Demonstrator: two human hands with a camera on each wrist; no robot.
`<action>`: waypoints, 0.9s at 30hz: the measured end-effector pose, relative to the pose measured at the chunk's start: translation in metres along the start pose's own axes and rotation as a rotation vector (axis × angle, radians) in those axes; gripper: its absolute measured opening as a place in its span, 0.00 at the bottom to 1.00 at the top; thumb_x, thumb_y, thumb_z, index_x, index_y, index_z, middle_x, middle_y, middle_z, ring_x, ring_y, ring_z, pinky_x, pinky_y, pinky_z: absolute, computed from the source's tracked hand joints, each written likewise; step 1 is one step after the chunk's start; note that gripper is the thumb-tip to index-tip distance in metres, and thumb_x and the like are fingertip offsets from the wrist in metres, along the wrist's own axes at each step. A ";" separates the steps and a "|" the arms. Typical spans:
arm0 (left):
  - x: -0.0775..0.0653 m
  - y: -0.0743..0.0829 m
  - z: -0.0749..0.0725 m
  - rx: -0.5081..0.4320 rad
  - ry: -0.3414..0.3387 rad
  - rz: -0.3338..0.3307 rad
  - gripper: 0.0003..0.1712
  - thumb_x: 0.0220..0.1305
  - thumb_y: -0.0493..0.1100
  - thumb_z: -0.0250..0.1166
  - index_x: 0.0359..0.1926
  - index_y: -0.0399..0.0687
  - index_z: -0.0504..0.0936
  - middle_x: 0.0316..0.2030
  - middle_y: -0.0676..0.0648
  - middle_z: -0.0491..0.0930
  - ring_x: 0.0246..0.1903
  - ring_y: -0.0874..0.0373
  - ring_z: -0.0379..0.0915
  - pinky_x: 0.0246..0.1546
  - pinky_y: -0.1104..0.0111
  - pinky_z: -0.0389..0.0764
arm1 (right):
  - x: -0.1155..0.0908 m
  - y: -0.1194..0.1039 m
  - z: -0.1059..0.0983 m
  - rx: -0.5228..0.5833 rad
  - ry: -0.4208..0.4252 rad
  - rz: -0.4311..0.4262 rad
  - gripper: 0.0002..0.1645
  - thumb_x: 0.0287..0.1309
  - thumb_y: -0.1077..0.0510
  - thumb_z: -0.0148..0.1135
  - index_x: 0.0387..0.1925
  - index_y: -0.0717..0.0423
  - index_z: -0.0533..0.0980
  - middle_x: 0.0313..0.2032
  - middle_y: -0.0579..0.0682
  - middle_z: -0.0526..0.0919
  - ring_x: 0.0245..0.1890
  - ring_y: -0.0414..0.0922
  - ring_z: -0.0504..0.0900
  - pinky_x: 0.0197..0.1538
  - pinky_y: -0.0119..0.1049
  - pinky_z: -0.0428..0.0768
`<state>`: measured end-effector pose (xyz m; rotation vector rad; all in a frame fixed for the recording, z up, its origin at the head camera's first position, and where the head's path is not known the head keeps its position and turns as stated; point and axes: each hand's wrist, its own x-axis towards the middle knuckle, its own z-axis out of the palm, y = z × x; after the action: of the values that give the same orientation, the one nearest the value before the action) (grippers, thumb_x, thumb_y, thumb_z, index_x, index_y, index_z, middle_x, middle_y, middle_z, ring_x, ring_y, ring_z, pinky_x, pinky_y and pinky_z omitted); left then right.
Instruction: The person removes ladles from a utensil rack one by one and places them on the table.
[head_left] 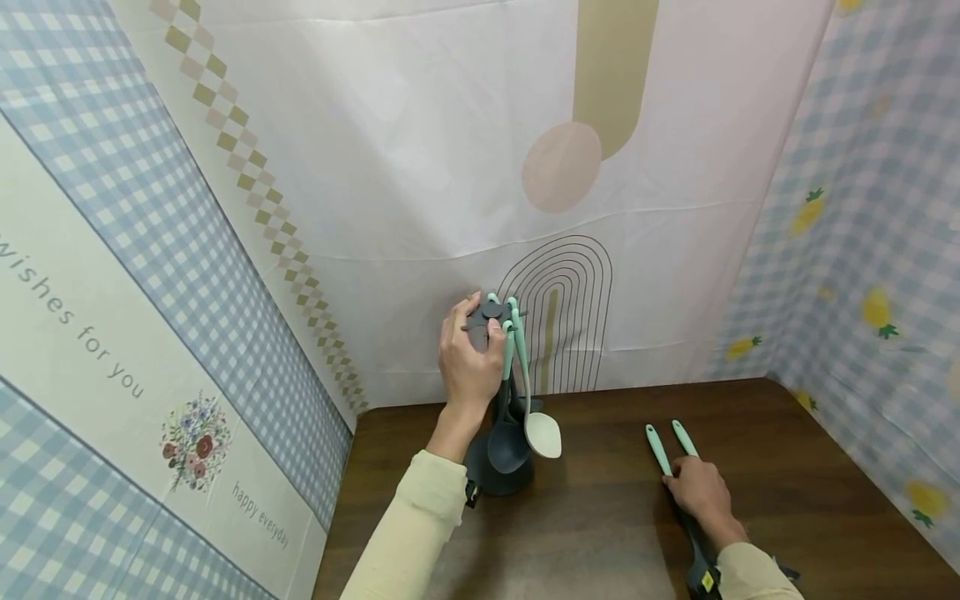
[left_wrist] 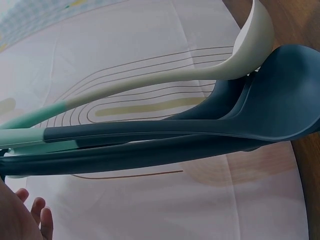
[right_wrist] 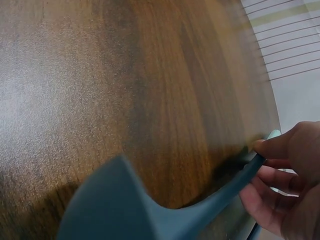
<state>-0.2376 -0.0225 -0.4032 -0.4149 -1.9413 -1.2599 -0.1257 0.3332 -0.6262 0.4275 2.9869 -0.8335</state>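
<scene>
At the back of the table stands a dark utensil stand [head_left: 491, 311] with mint-handled utensils hanging from its top. My left hand [head_left: 471, 362] grips that top, thumb in front and fingers behind. A cream ladle [head_left: 543, 435] hangs on the right side, beside a dark ladle-like utensil [left_wrist: 290, 95]; another dark head is partly hidden behind. To the right, my right hand [head_left: 702, 493] pinches a dark utensil [right_wrist: 210, 207] near where its mint handle starts. Its broad head shows only in part, so its kind is unclear. A second mint handle [head_left: 684, 437] lies alongside, mostly covered by the hand.
The brown wooden table [head_left: 592, 508] meets a white printed cloth [head_left: 420, 208] right behind the stand. Blue checked cloths hang at the left [head_left: 247, 333] and right [head_left: 847, 350] sides. The round base [head_left: 517, 483] of the stand rests on the tabletop.
</scene>
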 end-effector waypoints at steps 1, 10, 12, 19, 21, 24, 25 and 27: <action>0.000 0.000 0.000 -0.002 0.001 0.001 0.33 0.68 0.55 0.56 0.69 0.47 0.80 0.64 0.46 0.81 0.58 0.48 0.78 0.48 0.48 0.84 | 0.000 0.000 0.000 -0.001 0.002 0.001 0.07 0.65 0.60 0.68 0.39 0.62 0.85 0.25 0.51 0.81 0.24 0.49 0.76 0.25 0.46 0.74; -0.001 -0.001 0.001 -0.010 0.007 0.011 0.32 0.69 0.55 0.56 0.68 0.47 0.80 0.63 0.46 0.81 0.58 0.48 0.78 0.45 0.48 0.84 | -0.002 -0.001 0.002 -0.018 0.025 0.007 0.07 0.64 0.62 0.68 0.40 0.62 0.86 0.29 0.55 0.85 0.25 0.51 0.78 0.26 0.50 0.76; -0.001 -0.002 0.002 -0.010 0.015 0.014 0.32 0.69 0.55 0.55 0.68 0.47 0.80 0.63 0.46 0.82 0.57 0.47 0.78 0.44 0.48 0.85 | -0.002 -0.002 0.003 -0.023 0.024 0.000 0.08 0.64 0.62 0.69 0.42 0.63 0.86 0.31 0.57 0.86 0.25 0.51 0.79 0.26 0.51 0.76; 0.000 0.000 0.003 0.015 0.033 0.008 0.32 0.68 0.56 0.56 0.67 0.49 0.81 0.63 0.48 0.82 0.56 0.48 0.79 0.43 0.49 0.85 | -0.001 -0.001 0.004 -0.039 0.030 -0.011 0.07 0.64 0.61 0.70 0.40 0.63 0.87 0.29 0.55 0.85 0.24 0.50 0.78 0.26 0.50 0.76; -0.001 0.000 0.004 0.024 0.037 0.010 0.32 0.67 0.56 0.56 0.67 0.49 0.81 0.63 0.49 0.82 0.57 0.48 0.79 0.44 0.48 0.84 | 0.000 -0.001 0.004 -0.043 0.027 -0.011 0.07 0.64 0.61 0.71 0.39 0.63 0.87 0.28 0.53 0.85 0.25 0.50 0.78 0.27 0.50 0.76; -0.001 -0.001 0.005 0.039 0.050 0.022 0.32 0.67 0.57 0.56 0.66 0.49 0.82 0.62 0.49 0.83 0.57 0.47 0.79 0.45 0.48 0.84 | -0.001 0.000 0.003 -0.049 0.015 -0.016 0.07 0.64 0.60 0.72 0.37 0.62 0.87 0.26 0.51 0.84 0.24 0.49 0.77 0.28 0.50 0.76; 0.000 -0.002 0.006 0.046 0.054 0.028 0.32 0.66 0.57 0.56 0.65 0.49 0.83 0.62 0.49 0.83 0.57 0.47 0.79 0.45 0.48 0.84 | -0.001 0.001 0.004 -0.050 0.009 -0.018 0.06 0.64 0.60 0.72 0.36 0.61 0.87 0.25 0.50 0.83 0.24 0.49 0.77 0.28 0.49 0.76; 0.001 -0.002 0.007 0.059 0.063 0.042 0.31 0.66 0.57 0.56 0.64 0.49 0.84 0.61 0.49 0.84 0.56 0.48 0.80 0.45 0.48 0.84 | -0.001 0.002 0.004 -0.051 0.000 -0.014 0.07 0.64 0.60 0.72 0.35 0.61 0.87 0.24 0.49 0.82 0.24 0.48 0.76 0.28 0.48 0.76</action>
<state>-0.2422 -0.0179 -0.4056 -0.3792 -1.9027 -1.1722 -0.1246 0.3323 -0.6305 0.4052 3.0070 -0.7571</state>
